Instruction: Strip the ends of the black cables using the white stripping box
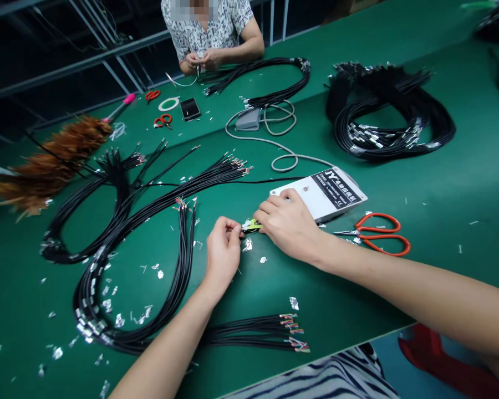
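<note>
My left hand (224, 246) is closed in a pinch near the middle of the green table; what its fingertips hold is mostly hidden. Right beside it, my right hand (289, 224) grips a small yellow-green hand tool (253, 224), its tip meeting the left fingertips. Under my left forearm and to the left lies a looped bundle of black cables (125, 216) with stripped coloured wire ends. A white box with a black label (316, 194) stands just beyond my right hand. Orange-handled scissors (385, 235) lie right of it.
Silvery foil scraps (120, 320) litter the table (449, 233). More coiled black cables (391, 111) lie at the far right. A grey pedal (248, 119) with a cord, a phone (190, 109) and a brown feather duster (62, 149) are farther back. Across the table sits another person (212, 39).
</note>
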Demonstrator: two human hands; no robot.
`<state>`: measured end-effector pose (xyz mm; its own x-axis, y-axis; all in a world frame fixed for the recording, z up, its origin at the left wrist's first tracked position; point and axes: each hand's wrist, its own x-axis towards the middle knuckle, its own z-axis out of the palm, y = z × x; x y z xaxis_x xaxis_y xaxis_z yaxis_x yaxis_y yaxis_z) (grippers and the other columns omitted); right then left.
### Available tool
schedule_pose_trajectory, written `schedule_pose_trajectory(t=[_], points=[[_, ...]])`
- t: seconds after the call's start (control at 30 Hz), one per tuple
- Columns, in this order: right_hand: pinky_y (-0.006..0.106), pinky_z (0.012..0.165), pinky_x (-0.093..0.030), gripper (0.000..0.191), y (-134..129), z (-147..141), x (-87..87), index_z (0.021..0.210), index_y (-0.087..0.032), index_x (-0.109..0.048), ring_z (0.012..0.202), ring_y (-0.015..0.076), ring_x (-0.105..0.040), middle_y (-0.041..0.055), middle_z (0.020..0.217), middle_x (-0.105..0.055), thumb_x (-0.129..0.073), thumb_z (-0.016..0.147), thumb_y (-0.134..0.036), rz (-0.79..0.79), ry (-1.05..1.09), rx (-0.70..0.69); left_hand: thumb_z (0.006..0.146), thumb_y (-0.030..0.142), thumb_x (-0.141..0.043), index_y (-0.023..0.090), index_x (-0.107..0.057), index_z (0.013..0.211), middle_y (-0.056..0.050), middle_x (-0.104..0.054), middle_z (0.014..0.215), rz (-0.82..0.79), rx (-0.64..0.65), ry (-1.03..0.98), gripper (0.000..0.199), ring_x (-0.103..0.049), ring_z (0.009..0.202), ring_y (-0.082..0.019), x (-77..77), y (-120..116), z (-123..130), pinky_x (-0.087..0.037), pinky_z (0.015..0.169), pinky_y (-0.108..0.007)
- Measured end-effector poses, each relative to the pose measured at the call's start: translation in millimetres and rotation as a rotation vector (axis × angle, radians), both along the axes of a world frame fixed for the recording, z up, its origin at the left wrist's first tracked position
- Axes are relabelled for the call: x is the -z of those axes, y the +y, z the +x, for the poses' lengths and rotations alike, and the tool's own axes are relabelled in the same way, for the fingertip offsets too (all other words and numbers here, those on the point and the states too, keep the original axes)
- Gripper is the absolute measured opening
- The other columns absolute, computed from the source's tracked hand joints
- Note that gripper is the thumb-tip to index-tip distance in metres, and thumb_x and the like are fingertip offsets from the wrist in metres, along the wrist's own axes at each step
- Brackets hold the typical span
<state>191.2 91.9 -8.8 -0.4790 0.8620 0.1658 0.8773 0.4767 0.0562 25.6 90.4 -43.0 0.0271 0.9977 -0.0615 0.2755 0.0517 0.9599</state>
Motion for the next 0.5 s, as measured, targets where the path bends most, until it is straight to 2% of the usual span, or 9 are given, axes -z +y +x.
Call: schedule_pose_trajectory(t=[0.13,0.2,0.27,0.37,0.5], points=[[0.040,0.082,-0.026,0.007,-5.1,7.4,-1.7,0.093,-0.015,-0.067,0.098,0.0258,-0.058,0.0083,0.099,-0.072,-0.063,0.090,-0.020,0.015,0.085,-0.036,0.081,0.023,-0.060,0.020,-0.054,0.074,0.002,-0.059,0.062,0.017,0.011,0.049,0.009,-0.050,0.050,-0.011,-1.8,-0.4,0.3,-0.036,0.049,-0.022],[0.041,0.085,-0.028,0.013,-12.6,20.2,-1.8,0.102,-0.016,-0.066,0.104,0.0259,-0.059,0.0084,0.110,-0.072,-0.062,0.093,-0.024,0.095,0.214,-0.036,0.081,0.022,-0.058,0.020,-0.055,0.074,0.002,-0.058,0.062,0.026,0.021,0.070,0.008,-0.049,0.050,-0.011,-3.2,-0.9,-0.2,-0.035,0.049,-0.022],[0.040,0.088,-0.031,0.014,-24.5,36.8,-0.3,0.107,-0.017,-0.064,0.105,0.0233,-0.062,0.0065,0.114,-0.072,-0.055,0.096,-0.021,0.202,0.384,0.023,0.081,0.022,-0.057,0.020,-0.055,0.074,0.002,-0.058,0.062,0.034,0.032,0.086,0.007,-0.048,0.050,-0.011,-4.7,-1.4,-1.2,-0.033,0.048,-0.022],[0.037,0.087,-0.037,0.013,-46.8,58.1,6.5,0.099,-0.020,-0.061,0.105,0.0219,-0.064,0.0058,0.109,-0.074,-0.050,0.096,-0.013,0.302,0.583,0.120,0.080,0.023,-0.058,0.020,-0.055,0.073,0.002,-0.057,0.062,0.043,0.049,0.099,0.008,-0.047,0.050,-0.012,-5.9,-1.5,-2.4,-0.031,0.048,-0.022],[0.039,0.090,-0.038,0.016,-67.5,64.4,20.4,0.093,-0.021,-0.057,0.112,0.0245,-0.062,0.0062,0.115,-0.073,-0.051,0.092,-0.006,0.283,0.581,0.090,0.080,0.025,-0.057,0.020,-0.055,0.074,0.002,-0.057,0.061,0.045,0.057,0.104,0.008,-0.045,0.049,-0.011,-5.9,-0.5,-3.2,-0.030,0.048,-0.022]])
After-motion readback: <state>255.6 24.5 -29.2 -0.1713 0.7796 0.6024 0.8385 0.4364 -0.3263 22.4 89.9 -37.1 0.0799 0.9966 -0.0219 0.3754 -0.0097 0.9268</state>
